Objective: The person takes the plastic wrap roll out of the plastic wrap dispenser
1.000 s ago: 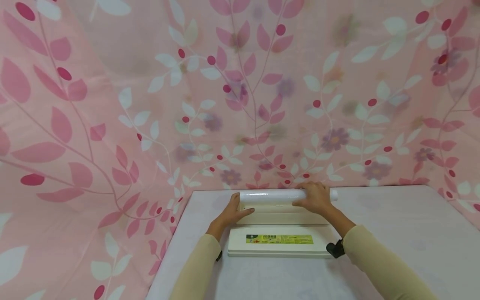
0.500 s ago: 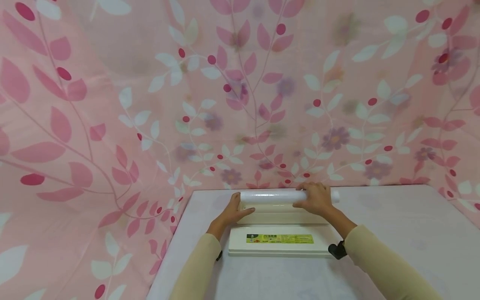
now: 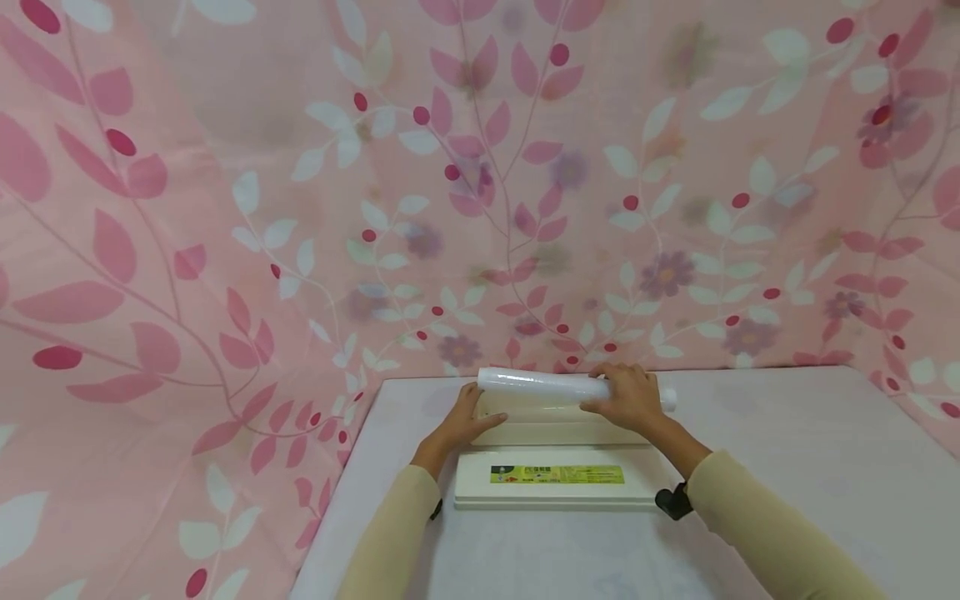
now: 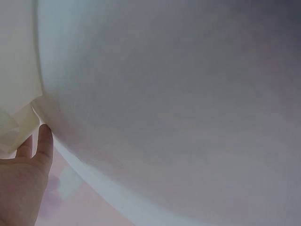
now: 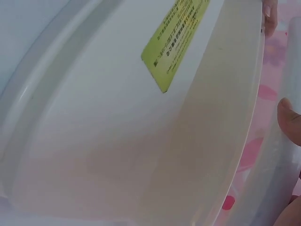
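In the head view my right hand (image 3: 628, 398) grips a shiny roll of cling film (image 3: 536, 383) near its right end. The roll slants above the back of a cream cling film box (image 3: 562, 434), its left end higher than its right. My left hand (image 3: 463, 421) holds the box at its left end, thumb on the near side. The white front part (image 3: 532, 498) bears a green-yellow label (image 3: 557, 474). The left wrist view shows the left fingers (image 4: 44, 146) at a box corner. In the right wrist view, the right thumb (image 5: 290, 121) presses on the roll.
Under the box lies a white-covered table (image 3: 772, 450), which reaches back to a pink curtain (image 3: 480, 208) printed with leaves and flowers. The curtain also runs along the left side. A black wrist strap piece (image 3: 673, 502) hangs below the right sleeve.
The left end of the cling film roll has risen, so the once level roll now tilts. The right hand keeps its hold, and the left hand stays at the box's left end.
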Motion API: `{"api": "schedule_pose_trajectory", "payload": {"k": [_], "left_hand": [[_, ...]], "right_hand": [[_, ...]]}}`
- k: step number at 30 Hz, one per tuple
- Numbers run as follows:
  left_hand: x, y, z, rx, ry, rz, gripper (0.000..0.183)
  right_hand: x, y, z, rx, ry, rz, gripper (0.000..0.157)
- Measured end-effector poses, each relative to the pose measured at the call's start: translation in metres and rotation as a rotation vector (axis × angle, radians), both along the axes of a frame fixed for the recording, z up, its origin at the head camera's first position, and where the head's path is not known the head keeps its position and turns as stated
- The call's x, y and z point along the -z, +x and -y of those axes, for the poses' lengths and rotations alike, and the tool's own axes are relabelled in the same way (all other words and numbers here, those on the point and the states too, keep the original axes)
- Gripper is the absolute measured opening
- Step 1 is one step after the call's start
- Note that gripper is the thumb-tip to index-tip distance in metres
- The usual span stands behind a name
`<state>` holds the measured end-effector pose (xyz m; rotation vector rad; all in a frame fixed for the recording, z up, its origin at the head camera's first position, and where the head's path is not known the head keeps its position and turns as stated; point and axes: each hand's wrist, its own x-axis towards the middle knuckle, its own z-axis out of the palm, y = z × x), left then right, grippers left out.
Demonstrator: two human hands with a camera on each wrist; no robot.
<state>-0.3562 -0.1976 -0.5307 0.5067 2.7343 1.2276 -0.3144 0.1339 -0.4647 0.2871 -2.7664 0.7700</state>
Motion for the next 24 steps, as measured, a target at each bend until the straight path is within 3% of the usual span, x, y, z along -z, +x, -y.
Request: {"api": "schedule_pose_trajectory", "payload": {"k": [10, 24], "left_hand": [[-0.0020, 0.0004, 0.0014, 0.048, -0.024, -0.048, 0.073], [-0.0029, -0.0004, 0.0016, 0.041, -0.034, -0.046, 0.071]], "right_hand": [[0.0015, 0.0004, 0.0055, -0.009, 0.016, -0.013, 0.063], [0.0031, 0.0028, 0.0044, -0.046, 0.016, -0.021, 0.060]]}}
